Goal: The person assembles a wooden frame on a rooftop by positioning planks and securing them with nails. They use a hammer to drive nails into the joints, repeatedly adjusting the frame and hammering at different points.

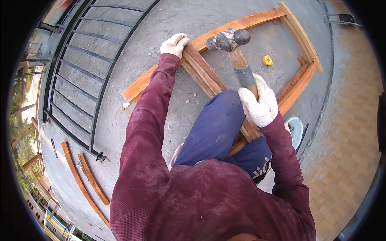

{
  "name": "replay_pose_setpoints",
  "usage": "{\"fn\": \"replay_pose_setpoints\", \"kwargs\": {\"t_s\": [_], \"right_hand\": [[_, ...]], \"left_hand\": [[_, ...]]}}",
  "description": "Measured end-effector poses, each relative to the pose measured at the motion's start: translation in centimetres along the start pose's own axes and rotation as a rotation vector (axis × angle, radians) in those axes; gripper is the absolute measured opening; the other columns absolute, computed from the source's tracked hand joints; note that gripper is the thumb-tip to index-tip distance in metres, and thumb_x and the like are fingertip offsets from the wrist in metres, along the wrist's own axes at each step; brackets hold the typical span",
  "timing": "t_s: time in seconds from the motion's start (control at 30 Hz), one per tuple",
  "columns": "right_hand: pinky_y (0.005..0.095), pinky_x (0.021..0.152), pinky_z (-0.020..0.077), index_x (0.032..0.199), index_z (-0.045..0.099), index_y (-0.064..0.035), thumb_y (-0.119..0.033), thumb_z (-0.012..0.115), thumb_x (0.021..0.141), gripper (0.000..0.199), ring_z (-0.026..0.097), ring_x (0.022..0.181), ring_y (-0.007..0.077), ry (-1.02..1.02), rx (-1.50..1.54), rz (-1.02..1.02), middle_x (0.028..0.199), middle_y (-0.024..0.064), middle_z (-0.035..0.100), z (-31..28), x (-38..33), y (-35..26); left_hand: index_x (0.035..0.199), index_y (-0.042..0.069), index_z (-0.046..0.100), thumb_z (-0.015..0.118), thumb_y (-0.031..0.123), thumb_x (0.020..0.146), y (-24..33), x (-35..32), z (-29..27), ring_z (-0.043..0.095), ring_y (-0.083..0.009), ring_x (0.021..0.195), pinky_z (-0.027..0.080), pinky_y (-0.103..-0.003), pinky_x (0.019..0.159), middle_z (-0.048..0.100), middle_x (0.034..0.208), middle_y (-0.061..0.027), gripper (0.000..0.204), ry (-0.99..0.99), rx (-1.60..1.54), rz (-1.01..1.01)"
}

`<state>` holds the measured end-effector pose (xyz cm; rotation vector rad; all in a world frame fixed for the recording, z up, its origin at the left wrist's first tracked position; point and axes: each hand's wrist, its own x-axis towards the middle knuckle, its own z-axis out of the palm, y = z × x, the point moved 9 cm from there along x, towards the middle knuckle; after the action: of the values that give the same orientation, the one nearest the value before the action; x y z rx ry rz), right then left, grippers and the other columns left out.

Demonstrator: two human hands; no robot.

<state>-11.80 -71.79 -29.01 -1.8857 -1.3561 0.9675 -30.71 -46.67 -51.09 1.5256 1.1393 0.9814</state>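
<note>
I crouch over a reddish wooden frame (257, 19) lying on grey concrete. My left hand (174, 44), in a white glove, rests on the joint where a cross piece (203, 72) meets the long outer board (140, 84), pinching something small that I cannot make out. My right hand (260, 103), also gloved, grips the wooden handle of a hammer (230, 40). The metal hammer head is raised above the frame, a little right of my left hand. My blue trouser knee (217, 124) covers the near part of the cross piece.
A black metal railing (80, 68) lies flat on the concrete to the left. Two loose curved wooden strips (91, 178) lie near its lower end. A yellow tape measure (267, 60) sits inside the frame. Brick paving (354, 132) runs along the right side.
</note>
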Motion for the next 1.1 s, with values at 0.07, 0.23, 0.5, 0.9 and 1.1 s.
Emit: {"fn": "replay_pose_setpoints", "kwargs": {"t_s": [0.07, 0.23, 0.5, 0.9, 1.1], "right_hand": [[0.0334, 0.073, 0.0525, 0.135, 0.055, 0.0009, -0.025, 0.068, 0.096, 0.049, 0.067, 0.079, 0.0202, -0.019, -0.015, -0.058, 0.09, 0.0125, 0.068, 0.8, 2.3, -0.4], [0.026, 0.056, 0.0471, 0.135, 0.056, -0.0029, -0.026, 0.064, 0.1, 0.043, 0.056, 0.06, 0.0057, -0.06, -0.019, -0.143, 0.073, 0.0009, 0.059, 2.7, 6.2, -0.4], [0.0459, 0.08, 0.0539, 0.132, 0.054, -0.0021, -0.036, 0.057, 0.102, 0.046, 0.07, 0.089, 0.041, -0.086, -0.261, -0.255, 0.096, 0.0248, 0.07, 4.6, 10.6, -2.0], [0.0483, 0.085, 0.0554, 0.132, 0.053, -0.0016, -0.04, 0.054, 0.102, 0.049, 0.069, 0.097, 0.0453, -0.154, -0.521, -0.2, 0.101, 0.0281, 0.071, 6.8, 13.1, 0.7], [0.045, 0.072, 0.0558, 0.128, 0.054, -0.0031, -0.027, 0.06, 0.102, 0.036, 0.071, 0.083, 0.0431, -0.039, -0.281, -0.437, 0.089, 0.0233, 0.07, 5.8, 11.1, -2.5]], "left_hand": [[0.109, 0.01, 0.075, 0.069, 0.027, 0.094, 0.1, -0.1, -0.1, 0.071, -0.0166, 0.086, 0.054, -0.029, 0.083, 0.074, 0.093, -0.0067, 0.023, 0.014, 0.036, 0.004], [0.11, 0.011, 0.075, 0.07, 0.029, 0.094, 0.8, -0.5, -0.1, 0.072, -0.0191, 0.088, 0.054, -0.03, 0.084, 0.075, 0.096, -0.0077, 0.024, 0.024, 0.101, 0.01], [0.112, 0.01, 0.075, 0.072, 0.027, 0.093, 0.4, -0.8, 0.2, 0.071, -0.015, 0.088, 0.054, -0.029, 0.084, 0.076, 0.096, -0.0062, 0.026, -0.026, 0.059, 0.042], [0.111, 0.011, 0.078, 0.077, 0.027, 0.09, -0.8, -1.0, 0.4, 0.072, -0.0127, 0.087, 0.056, -0.03, 0.082, 0.078, 0.097, -0.0047, 0.026, -0.061, 0.011, -0.177], [0.109, 0.011, 0.078, 0.078, 0.027, 0.088, -0.6, -1.2, 0.4, 0.072, -0.013, 0.089, 0.055, -0.029, 0.086, 0.079, 0.1, -0.0045, 0.026, -0.021, 0.022, -0.049]]}}
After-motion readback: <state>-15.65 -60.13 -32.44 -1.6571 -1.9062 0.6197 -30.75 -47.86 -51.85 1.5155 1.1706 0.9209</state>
